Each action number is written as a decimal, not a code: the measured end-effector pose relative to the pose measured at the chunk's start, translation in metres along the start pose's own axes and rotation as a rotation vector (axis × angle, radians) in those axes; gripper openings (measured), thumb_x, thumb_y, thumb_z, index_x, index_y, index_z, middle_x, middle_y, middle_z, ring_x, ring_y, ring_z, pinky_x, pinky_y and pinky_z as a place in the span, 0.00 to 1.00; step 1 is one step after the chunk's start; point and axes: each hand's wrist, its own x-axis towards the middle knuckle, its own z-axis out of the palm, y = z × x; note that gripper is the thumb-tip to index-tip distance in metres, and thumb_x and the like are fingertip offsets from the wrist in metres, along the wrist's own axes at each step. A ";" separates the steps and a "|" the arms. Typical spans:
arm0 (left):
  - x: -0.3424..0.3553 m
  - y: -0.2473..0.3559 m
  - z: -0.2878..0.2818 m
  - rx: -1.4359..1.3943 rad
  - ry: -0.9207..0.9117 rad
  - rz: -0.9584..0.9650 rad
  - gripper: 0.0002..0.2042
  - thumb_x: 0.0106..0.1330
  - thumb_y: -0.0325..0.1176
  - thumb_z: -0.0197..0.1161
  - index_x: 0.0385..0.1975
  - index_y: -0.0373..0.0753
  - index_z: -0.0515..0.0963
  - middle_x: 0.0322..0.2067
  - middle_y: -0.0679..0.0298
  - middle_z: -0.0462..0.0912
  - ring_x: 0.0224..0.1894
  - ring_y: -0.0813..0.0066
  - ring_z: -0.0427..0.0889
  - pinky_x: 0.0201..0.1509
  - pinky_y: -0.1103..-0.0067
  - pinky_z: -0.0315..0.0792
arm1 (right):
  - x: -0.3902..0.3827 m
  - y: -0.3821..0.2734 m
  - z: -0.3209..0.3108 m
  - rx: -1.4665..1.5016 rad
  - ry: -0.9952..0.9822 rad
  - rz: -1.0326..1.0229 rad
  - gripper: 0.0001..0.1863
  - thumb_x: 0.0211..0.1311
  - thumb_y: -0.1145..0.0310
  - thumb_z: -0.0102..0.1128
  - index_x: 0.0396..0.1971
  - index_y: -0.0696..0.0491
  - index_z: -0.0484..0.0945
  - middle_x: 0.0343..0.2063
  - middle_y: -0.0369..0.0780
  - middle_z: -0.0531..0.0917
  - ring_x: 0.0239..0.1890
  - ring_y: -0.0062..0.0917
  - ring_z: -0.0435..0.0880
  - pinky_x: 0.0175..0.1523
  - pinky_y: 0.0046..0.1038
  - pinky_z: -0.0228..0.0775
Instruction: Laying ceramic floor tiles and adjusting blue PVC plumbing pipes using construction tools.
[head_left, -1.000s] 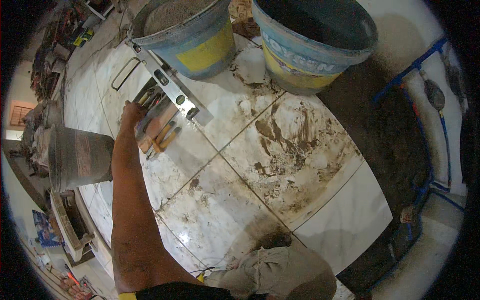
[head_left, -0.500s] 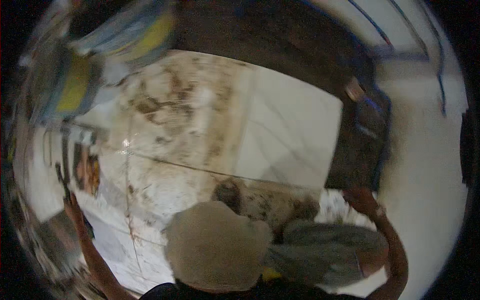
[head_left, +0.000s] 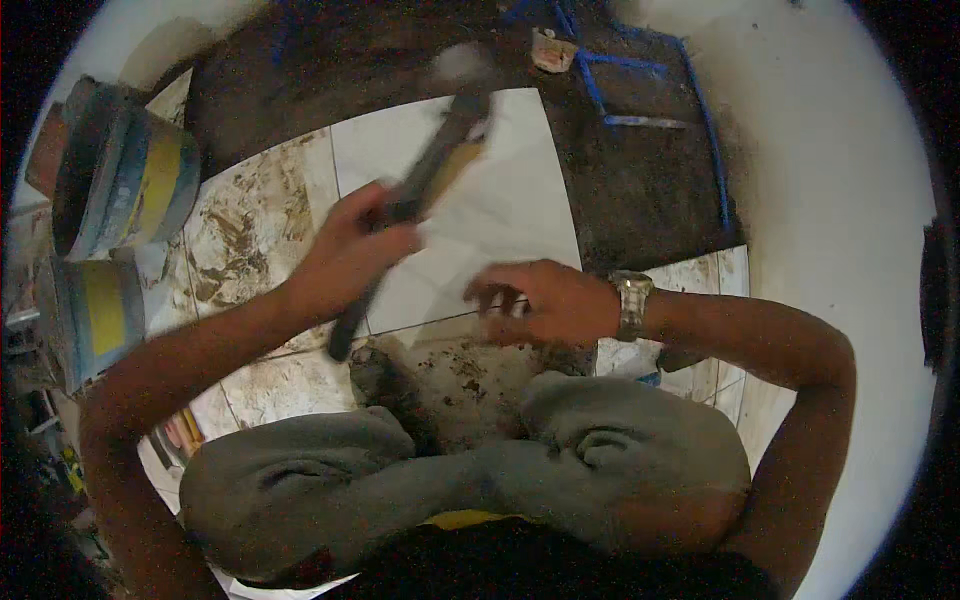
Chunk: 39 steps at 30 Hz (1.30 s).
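In my left hand [head_left: 355,250] is a long mallet-like tool [head_left: 440,160] with a dark handle, raised at a slant over white floor tiles. Its far end is pale and smeared by motion, so its exact kind is unclear; a tan strip shows along one side. My right hand [head_left: 550,300], a watch [head_left: 632,303] on its wrist, hovers to the right of the tool with curled fingers spaced apart and nothing visible in them. Beneath both hands lies a white veined tile [head_left: 520,190]. A muddy tile [head_left: 250,215] adjoins it on the left.
Grey buckets with yellow bands [head_left: 165,185] stand at the left. Beyond the tiles stretches dark bare floor [head_left: 640,180], with blue strips [head_left: 715,150] and a small pale container [head_left: 552,50]. A white wall [head_left: 830,200] bounds the right. My bent knees [head_left: 640,440] are close below.
My left hand has come in from the far left and now holds the tool up over the tiles. My right hand has moved inward and up from the right. The view has shifted.
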 end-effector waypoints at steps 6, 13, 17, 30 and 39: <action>0.113 0.038 0.156 -0.253 -0.099 0.271 0.11 0.60 0.38 0.65 0.32 0.37 0.74 0.27 0.71 0.72 0.32 0.85 0.68 0.35 0.85 0.65 | -0.043 0.045 -0.031 0.855 0.369 0.188 0.19 0.53 0.67 0.63 0.42 0.61 0.72 0.37 0.40 0.79 0.39 0.27 0.80 0.44 0.28 0.74; 0.193 -0.070 0.172 0.550 0.290 0.648 0.16 0.60 0.26 0.56 0.49 0.40 0.74 0.32 0.57 0.72 0.34 0.64 0.73 0.40 0.73 0.71 | -0.109 0.114 -0.042 1.246 0.772 0.183 0.16 0.42 0.78 0.53 0.36 0.57 0.73 0.29 0.41 0.80 0.25 0.23 0.79 0.31 0.30 0.74; 0.218 -0.119 0.113 0.790 0.374 0.343 0.29 0.49 0.16 0.53 0.55 0.43 0.68 0.42 0.52 0.70 0.41 0.57 0.70 0.47 0.68 0.70 | -0.145 0.142 -0.066 0.259 1.084 0.222 0.12 0.49 0.74 0.57 0.36 0.56 0.72 0.26 0.40 0.80 0.17 0.20 0.75 0.22 0.23 0.69; 0.302 -0.079 0.178 0.659 0.269 0.752 0.12 0.56 0.28 0.60 0.41 0.39 0.77 0.36 0.52 0.78 0.41 0.55 0.77 0.46 0.66 0.70 | -0.127 0.223 -0.093 0.307 1.114 0.243 0.12 0.57 0.61 0.59 0.29 0.54 0.73 0.14 0.32 0.72 0.12 0.15 0.70 0.18 0.22 0.62; 0.422 -0.064 0.216 0.846 0.220 0.699 0.13 0.57 0.33 0.62 0.42 0.42 0.80 0.37 0.53 0.81 0.40 0.54 0.80 0.45 0.66 0.73 | -0.138 0.219 -0.096 0.437 1.067 0.374 0.14 0.58 0.58 0.60 0.26 0.54 0.73 0.12 0.33 0.72 0.11 0.16 0.69 0.14 0.22 0.58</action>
